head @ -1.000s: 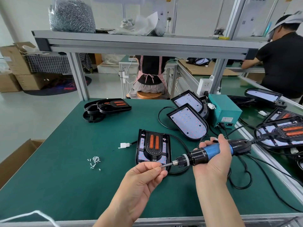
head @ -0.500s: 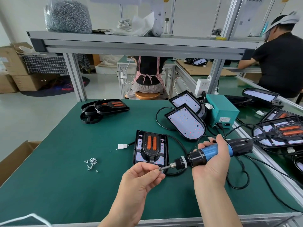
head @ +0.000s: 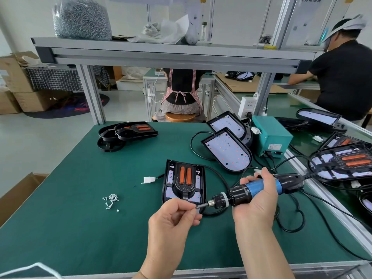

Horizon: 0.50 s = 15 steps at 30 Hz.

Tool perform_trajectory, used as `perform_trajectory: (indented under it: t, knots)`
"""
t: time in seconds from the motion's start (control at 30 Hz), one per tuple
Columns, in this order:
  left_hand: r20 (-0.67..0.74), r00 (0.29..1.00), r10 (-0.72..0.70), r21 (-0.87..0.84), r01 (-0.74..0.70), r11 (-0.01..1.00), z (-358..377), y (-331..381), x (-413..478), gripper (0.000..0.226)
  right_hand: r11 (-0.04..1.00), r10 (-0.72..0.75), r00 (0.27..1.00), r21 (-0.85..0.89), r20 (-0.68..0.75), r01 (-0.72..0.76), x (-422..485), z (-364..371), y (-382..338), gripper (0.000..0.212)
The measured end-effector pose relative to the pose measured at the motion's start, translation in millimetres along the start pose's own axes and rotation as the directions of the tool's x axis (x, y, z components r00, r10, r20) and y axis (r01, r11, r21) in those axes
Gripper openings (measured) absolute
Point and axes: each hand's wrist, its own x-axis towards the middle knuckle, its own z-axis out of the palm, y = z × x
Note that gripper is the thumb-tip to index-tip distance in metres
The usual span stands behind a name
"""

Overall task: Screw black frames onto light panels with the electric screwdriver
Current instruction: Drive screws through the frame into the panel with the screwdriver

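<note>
My right hand point(head: 254, 200) grips the blue and black electric screwdriver point(head: 255, 188), held level with its bit pointing left. At the bit's tip my left hand point(head: 174, 217) pinches something small, most likely a screw; the fingertips hide it. Just behind both hands a light panel with a black frame and two orange strips point(head: 184, 183) lies flat on the green mat point(head: 80, 218). A small heap of loose screws point(head: 111, 200) sits to the left of that panel. Two bare LED panels point(head: 228, 152) lean at the back right.
A stack of black frames point(head: 125, 134) lies at the back left. A teal power box point(head: 269, 137) stands at the right, with black cables point(head: 291, 218) looping across the mat. More framed panels point(head: 342, 162) fill the neighbouring bench. Two people work behind the benches.
The hands stay together at the screwdriver bit. The left fingers have shifted slightly on the tip. The view has dipped a little.
</note>
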Motion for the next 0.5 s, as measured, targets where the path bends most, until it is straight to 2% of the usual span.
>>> perform_trajectory:
  t: [0.3, 0.5]
  knots:
    - [0.045, 0.999, -0.023, -0.161, 0.029, 0.987, 0.4, 3.6, 4.2, 0.035, 0.999, 0.012, 1.000, 0.031, -0.009, -0.011, 4.1, 1.3, -1.9, 0.021]
    - [0.051, 0.997, -0.066, -0.201, 0.075, 0.977, -0.6, -2.9, 6.7, 0.032, 0.999, -0.024, 1.000, 0.033, 0.004, 0.024, 7.5, 1.4, -2.7, 0.020]
